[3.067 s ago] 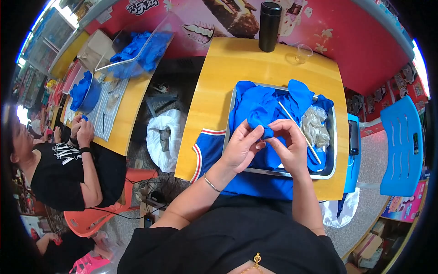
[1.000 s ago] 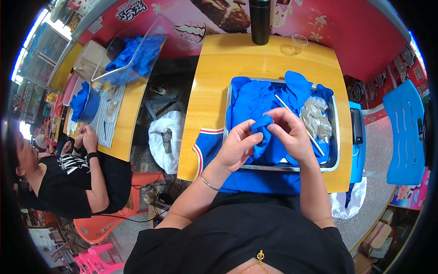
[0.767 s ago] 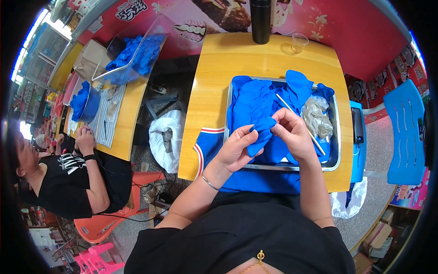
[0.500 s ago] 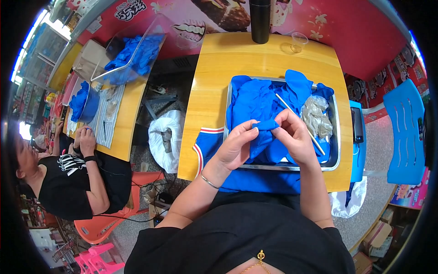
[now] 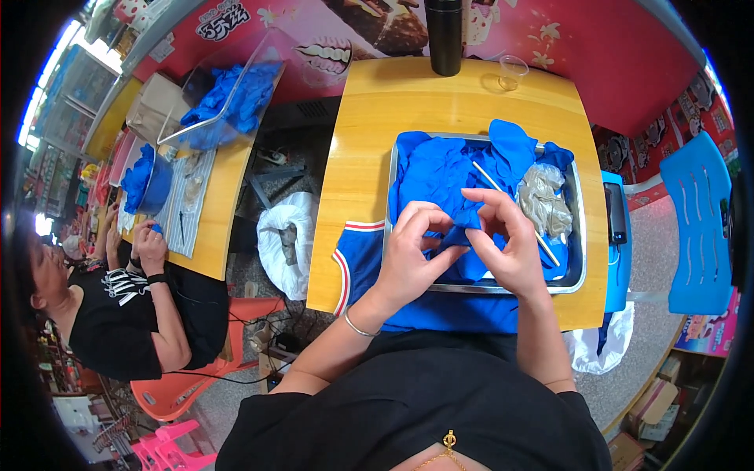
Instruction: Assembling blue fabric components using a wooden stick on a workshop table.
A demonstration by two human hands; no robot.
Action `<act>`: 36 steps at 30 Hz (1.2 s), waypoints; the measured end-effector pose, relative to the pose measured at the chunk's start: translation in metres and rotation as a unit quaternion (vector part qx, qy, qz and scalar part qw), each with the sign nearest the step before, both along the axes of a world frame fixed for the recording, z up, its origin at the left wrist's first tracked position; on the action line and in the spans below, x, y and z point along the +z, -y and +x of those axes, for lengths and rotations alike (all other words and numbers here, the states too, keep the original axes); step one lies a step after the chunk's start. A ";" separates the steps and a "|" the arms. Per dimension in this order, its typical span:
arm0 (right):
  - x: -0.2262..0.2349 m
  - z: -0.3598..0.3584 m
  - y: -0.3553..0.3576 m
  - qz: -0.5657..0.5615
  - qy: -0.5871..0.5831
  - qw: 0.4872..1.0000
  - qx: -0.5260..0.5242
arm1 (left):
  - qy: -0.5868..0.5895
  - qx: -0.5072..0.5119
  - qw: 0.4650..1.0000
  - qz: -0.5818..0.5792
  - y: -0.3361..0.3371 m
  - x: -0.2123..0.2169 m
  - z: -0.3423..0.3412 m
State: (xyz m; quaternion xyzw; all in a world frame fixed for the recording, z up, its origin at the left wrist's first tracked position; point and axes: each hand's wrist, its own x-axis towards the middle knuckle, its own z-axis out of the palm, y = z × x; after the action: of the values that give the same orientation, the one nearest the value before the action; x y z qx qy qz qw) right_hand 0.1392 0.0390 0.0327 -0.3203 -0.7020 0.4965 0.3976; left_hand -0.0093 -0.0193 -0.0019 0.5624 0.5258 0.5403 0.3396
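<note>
Over the near side of a metal tray (image 5: 582, 263), my left hand (image 5: 412, 255) and my right hand (image 5: 509, 247) pinch a small piece of blue fabric (image 5: 465, 220) between thumbs and fingers. Its folded part rises between my fingertips. Crumpled blue fabric pieces (image 5: 432, 173) fill much of the tray. A thin pale stick (image 5: 488, 177) lies slanted across them, partly hidden behind my right hand. To the right of it sits a crumpled plastic bag with greyish contents (image 5: 544, 202).
A blue garment with red-and-white trim (image 5: 357, 263) lies at the table's left edge. Farther back stand a black cylinder (image 5: 445, 39) and a clear cup (image 5: 513, 72). At the left, a co-worker (image 5: 118, 314) sits by a clear bin of blue fabric (image 5: 228, 102). A blue chair (image 5: 697, 224) stands right.
My fingers have shifted their hold, and the blue fabric, stretched flat between them before, is now folded upward. My left hand has turned. The co-worker's hands have moved slightly.
</note>
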 end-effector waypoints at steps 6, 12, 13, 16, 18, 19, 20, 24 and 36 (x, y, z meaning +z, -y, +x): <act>-0.006 0.012 -0.011 -0.041 -0.024 0.997 0.064 | 0.079 -0.047 0.996 0.020 -0.002 -0.003 -0.010; -0.009 0.013 -0.015 -0.022 -0.065 0.998 -0.008 | 0.136 -0.090 0.987 -0.003 -0.004 -0.004 -0.013; -0.009 0.014 -0.015 -0.022 -0.066 0.998 -0.008 | 0.135 -0.090 0.987 -0.004 -0.004 -0.004 -0.016; -0.010 0.017 -0.016 -0.133 -0.158 0.978 0.008 | 0.205 -0.133 0.969 -0.040 -0.005 -0.003 -0.018; -0.011 0.016 -0.016 -0.136 -0.158 0.978 -0.010 | 0.293 -0.124 0.945 -0.079 -0.007 -0.001 -0.015; -0.012 0.016 -0.016 -0.135 -0.159 0.978 -0.011 | 0.293 -0.125 0.945 -0.079 -0.009 0.001 -0.011; -0.012 0.016 -0.017 -0.109 -0.130 0.985 -0.018 | 0.254 -0.094 0.960 -0.066 -0.011 0.005 -0.004; -0.005 0.013 -0.014 -0.063 -0.063 0.996 -0.017 | 0.226 -0.074 0.970 -0.051 -0.018 0.003 0.003; -0.051 0.055 -0.044 0.195 0.376 0.890 -0.171 | 0.391 -0.010 0.918 -0.067 -0.036 0.002 -0.016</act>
State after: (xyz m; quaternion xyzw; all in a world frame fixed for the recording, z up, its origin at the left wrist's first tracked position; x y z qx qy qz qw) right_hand 0.1946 0.0826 -0.0187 -0.5145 -0.8157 0.1165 0.2374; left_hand -0.0253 0.0163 -0.0004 0.2879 0.3804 0.6771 0.5603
